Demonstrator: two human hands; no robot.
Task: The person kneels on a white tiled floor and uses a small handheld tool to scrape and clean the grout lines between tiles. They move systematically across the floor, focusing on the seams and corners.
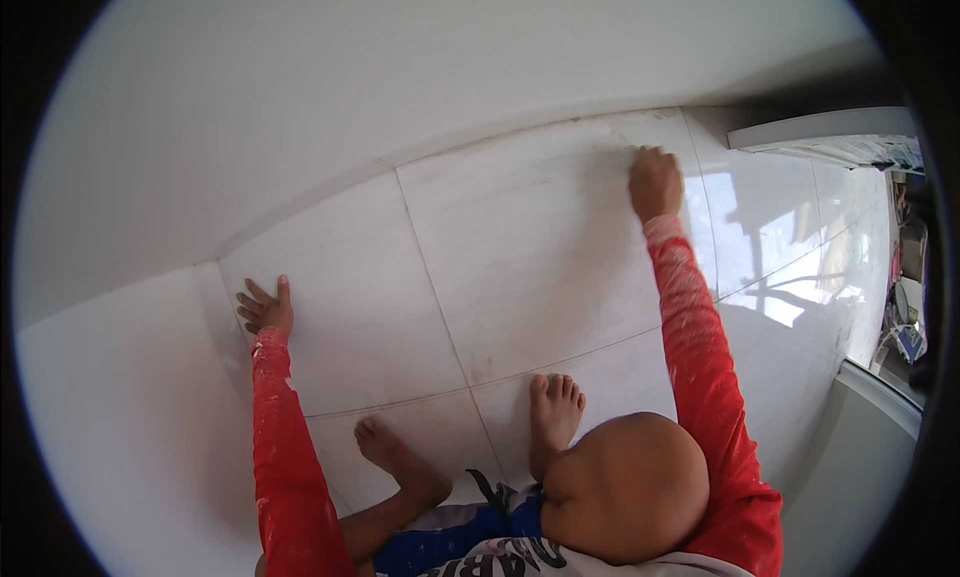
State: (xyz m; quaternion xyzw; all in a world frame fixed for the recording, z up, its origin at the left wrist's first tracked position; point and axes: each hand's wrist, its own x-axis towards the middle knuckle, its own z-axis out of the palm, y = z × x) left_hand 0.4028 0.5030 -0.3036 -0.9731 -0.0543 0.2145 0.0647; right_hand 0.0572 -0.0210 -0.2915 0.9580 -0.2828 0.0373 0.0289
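Note:
My left hand rests with its fingers spread on the pale tiled floor, close to the corner where two walls meet. It holds nothing. Farther out to the right, my right hand is curled, knuckles up, low over a large tile near the far wall's base. Whatever may lie under its fingers is hidden. Whitish smears mark the far edge of that tile. White dust or paint covers the red sleeves on both arms.
A white wall rises along the far side, and another wall stands at left. At right are a door-like panel and a sill, with assorted items beyond. My bare feet are on the tiles.

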